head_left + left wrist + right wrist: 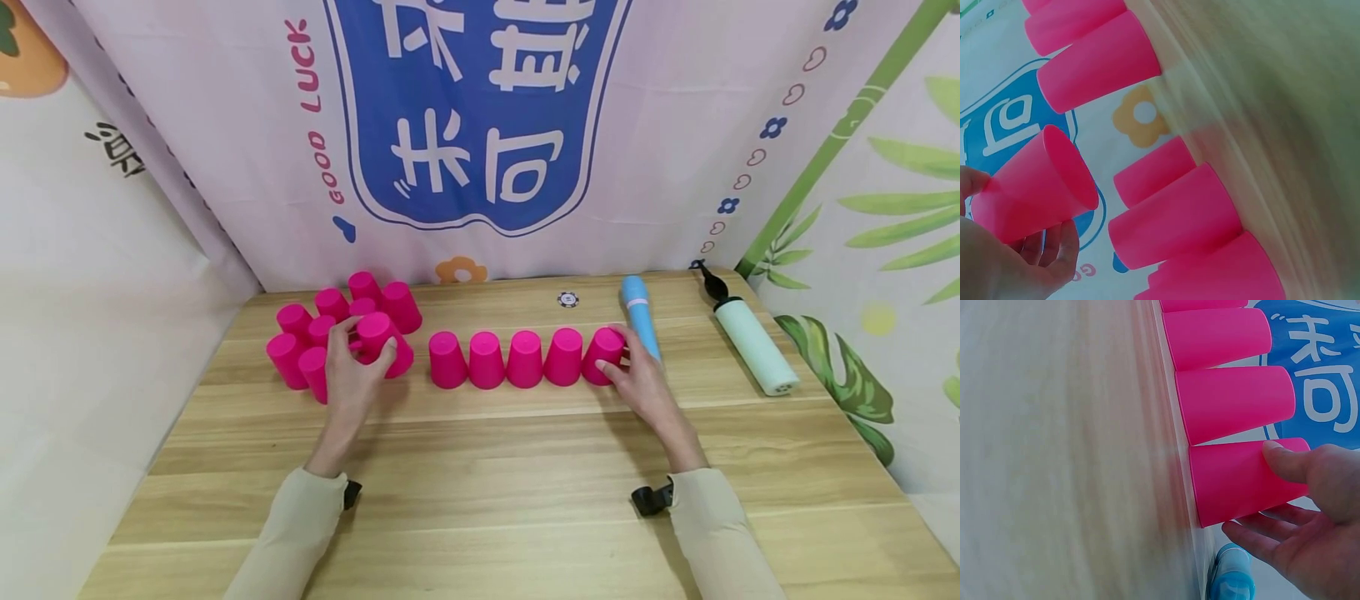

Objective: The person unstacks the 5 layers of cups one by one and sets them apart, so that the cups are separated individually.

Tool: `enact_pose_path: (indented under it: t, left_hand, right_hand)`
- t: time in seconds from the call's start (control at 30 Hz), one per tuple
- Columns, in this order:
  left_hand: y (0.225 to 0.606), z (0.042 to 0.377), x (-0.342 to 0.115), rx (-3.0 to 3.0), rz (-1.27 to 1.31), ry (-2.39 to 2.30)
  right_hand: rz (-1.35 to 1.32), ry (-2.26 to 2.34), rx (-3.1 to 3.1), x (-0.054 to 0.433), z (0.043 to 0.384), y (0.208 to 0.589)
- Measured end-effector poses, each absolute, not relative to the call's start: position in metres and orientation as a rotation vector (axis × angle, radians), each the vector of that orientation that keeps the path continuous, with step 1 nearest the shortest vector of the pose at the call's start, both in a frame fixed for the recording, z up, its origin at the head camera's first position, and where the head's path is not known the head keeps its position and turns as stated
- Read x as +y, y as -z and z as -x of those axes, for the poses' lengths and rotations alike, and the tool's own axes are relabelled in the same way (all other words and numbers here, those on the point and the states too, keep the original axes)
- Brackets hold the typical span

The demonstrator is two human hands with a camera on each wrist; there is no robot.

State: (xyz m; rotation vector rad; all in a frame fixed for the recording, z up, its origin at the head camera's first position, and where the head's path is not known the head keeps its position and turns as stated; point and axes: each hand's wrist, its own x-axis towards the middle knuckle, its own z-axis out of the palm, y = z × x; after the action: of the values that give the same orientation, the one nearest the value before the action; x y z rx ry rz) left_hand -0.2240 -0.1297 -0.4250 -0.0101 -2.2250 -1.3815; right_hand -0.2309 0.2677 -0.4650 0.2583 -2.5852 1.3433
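Note:
My left hand (348,375) grips a bright pink cup (374,326) between thumb and fingers. In the left wrist view this cup (1029,187) is off the table, tilted, its wide open rim facing right. Several pink cups stand upside down in a straight row at the middle of the table. Around the row's right-end cup (1244,478) are the thumb and fingers of my right hand (643,379); that cup stands on the table. A loose cluster of upside-down pink cups (287,360) lies around and behind my left hand, which partly hides some of them.
Behind the right hand lies a blue microphone-shaped object (639,312). A pale green hand pump (756,346) with a black nozzle is farther right. A small round chip (567,299) lies near the table's back edge, by a printed cloth (667,167).

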Motion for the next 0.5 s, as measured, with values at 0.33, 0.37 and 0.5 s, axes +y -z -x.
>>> enact_pose_path:
  t: [0.33,0.37,0.5]
  left_hand:
    - [0.436,0.219,-0.14,-2.298,-0.06,1.387]
    - [0.437,0.219,-0.141,-2.303,-0.07,1.387]
    - [0.441,0.218,-0.145,-2.324,-0.108,1.383]
  right_hand:
    - [-0.253,-1.342,-2.584,0.268,0.231,0.465]
    - [-0.251,-1.342,-2.585,0.268,0.231,0.464]
    - [-0.248,-1.349,-2.591,0.268,0.231,0.464]
